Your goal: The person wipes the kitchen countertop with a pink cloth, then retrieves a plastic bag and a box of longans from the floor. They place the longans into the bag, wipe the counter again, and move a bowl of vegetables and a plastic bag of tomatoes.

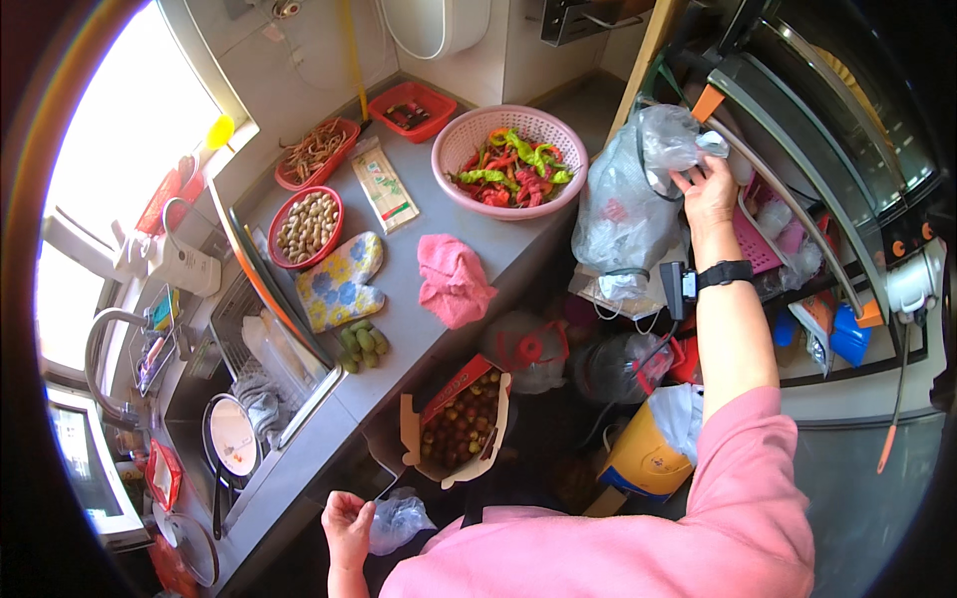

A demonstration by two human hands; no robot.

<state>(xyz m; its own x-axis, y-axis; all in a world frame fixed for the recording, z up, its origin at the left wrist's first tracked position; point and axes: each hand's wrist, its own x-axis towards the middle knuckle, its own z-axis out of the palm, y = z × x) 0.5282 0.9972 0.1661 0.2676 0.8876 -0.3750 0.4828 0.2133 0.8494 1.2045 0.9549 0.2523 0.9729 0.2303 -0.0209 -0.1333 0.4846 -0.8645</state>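
My right hand (706, 194), with a black strap and a small device at the wrist, reaches to the top of a hanging mesh holder (624, 202) stuffed with plastic bags. Its fingertips touch crumpled clear plastic (668, 138) there; whether they grip it cannot be told. Low in the view, my left hand (348, 523) has its fingers curled against the thumb, with a crumpled clear plastic bag (401, 523) at the fingertips. Beyond that bag, an open cardboard box (410, 430) holds many small reddish-brown round fruits (460, 430).
The grey counter (404, 291) carries a pink colander (508, 209) of peppers, a floral oven mitt (340, 280), a pink cloth (452, 276) and green fruits (362, 344). At left is a sink with a pan (232, 433). A yellow bin (647, 460) and a rack (792, 172) stand right.
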